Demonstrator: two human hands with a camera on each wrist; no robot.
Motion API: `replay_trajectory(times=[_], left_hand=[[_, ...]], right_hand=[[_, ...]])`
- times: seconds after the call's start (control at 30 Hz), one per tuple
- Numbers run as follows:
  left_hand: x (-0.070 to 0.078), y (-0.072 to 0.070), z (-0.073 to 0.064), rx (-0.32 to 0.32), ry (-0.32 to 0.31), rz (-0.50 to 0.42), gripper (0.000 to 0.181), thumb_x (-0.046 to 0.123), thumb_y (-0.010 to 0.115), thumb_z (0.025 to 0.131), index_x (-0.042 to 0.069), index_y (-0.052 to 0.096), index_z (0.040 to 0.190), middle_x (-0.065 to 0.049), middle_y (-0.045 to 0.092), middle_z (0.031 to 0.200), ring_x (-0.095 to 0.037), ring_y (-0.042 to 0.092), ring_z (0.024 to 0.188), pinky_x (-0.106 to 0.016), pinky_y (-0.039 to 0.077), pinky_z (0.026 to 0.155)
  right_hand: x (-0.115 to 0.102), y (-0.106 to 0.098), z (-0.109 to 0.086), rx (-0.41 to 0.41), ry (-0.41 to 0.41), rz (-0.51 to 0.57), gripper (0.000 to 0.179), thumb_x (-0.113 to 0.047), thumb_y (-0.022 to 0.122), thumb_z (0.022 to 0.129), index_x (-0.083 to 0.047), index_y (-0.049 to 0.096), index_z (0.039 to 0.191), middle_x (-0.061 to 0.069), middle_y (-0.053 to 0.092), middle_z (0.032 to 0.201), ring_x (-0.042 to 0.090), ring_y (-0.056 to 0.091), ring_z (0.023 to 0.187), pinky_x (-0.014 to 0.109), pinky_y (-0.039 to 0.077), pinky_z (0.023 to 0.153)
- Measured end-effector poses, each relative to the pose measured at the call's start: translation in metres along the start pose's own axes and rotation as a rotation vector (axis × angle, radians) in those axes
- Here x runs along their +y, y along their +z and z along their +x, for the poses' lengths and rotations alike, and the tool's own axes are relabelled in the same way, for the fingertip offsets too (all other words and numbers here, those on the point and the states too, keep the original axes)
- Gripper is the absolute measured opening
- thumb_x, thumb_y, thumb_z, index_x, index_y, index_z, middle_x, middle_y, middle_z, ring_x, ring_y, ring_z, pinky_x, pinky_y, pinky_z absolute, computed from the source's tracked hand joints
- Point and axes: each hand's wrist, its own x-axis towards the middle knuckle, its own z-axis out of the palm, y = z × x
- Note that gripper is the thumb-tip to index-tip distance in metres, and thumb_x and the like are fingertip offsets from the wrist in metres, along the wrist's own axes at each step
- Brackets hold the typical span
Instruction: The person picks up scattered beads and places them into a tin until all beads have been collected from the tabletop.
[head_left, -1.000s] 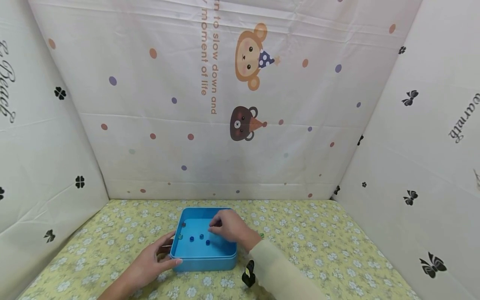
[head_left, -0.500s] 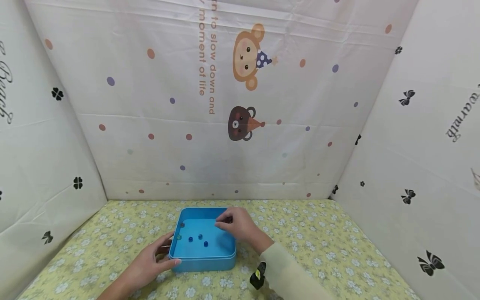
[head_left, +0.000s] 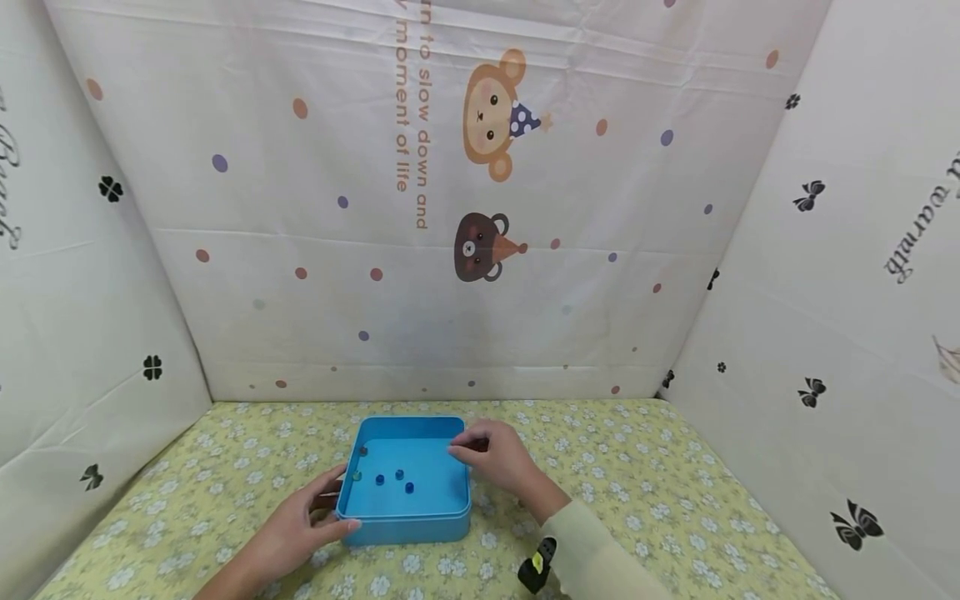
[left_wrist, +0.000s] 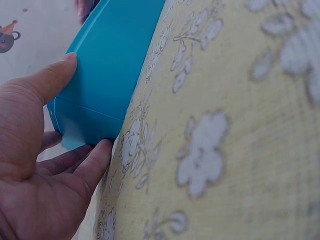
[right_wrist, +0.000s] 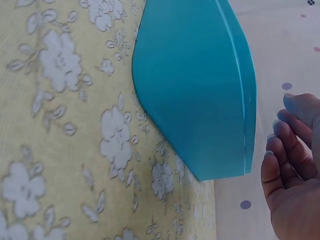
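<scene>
A blue open-topped box (head_left: 406, 529) stands on the table, gripped at its left side by my left hand (head_left: 300, 525). In the left wrist view, the thumb (left_wrist: 62, 75) lies on its front wall and the fingers reach round the corner. Three small dark blue beads (head_left: 400, 474) lie on the box floor. Near the left wall are a greenish bead (head_left: 357, 476) and a dark brownish bead (head_left: 363, 451). Above the right rim hovers my right hand (head_left: 498, 454), apart from the box, its fingers loosely curled. Nothing shows between them in the right wrist view.
A yellow flowered cloth (head_left: 637, 500) covers the table. White printed sheets (head_left: 337, 300) rise at the back and both sides. A black strap with a yellow patch (head_left: 537, 565) hangs at the right wrist by the pale sleeve (head_left: 600, 554).
My right hand has drawn back to the right, from over the inside of the box to its right rim. My left hand keeps its hold, and the beads look unmoved.
</scene>
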Motion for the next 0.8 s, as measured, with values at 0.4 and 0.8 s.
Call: replay_trajectory(times=[0.4,0.8], left_hand=[[0.000,-0.002,-0.001,-0.008,0.016,-0.004,0.088,0.028,0.075,0.096,0.003,0.023,0.163,-0.036,0.044,0.150,-0.051,0.055,0.130,-0.040,0.067,0.100],[-0.003,-0.002,0.002,-0.001,0.022,0.010,0.087,0.028,0.075,0.096,0.004,0.025,0.162,-0.034,0.045,0.149,-0.049,0.055,0.129,-0.043,0.068,0.097]], right_hand=[[0.013,-0.008,-0.013,0.038,0.040,0.127,0.024,-0.035,0.071,0.099,-0.016,0.080,0.110,0.000,0.072,0.107,0.013,0.066,0.089,0.018,0.063,0.066],[0.034,-0.023,-0.027,0.110,0.110,0.222,0.020,-0.031,0.072,0.098,-0.018,0.079,0.111,0.005,0.072,0.116,0.016,0.068,0.098,0.045,0.071,0.084]])
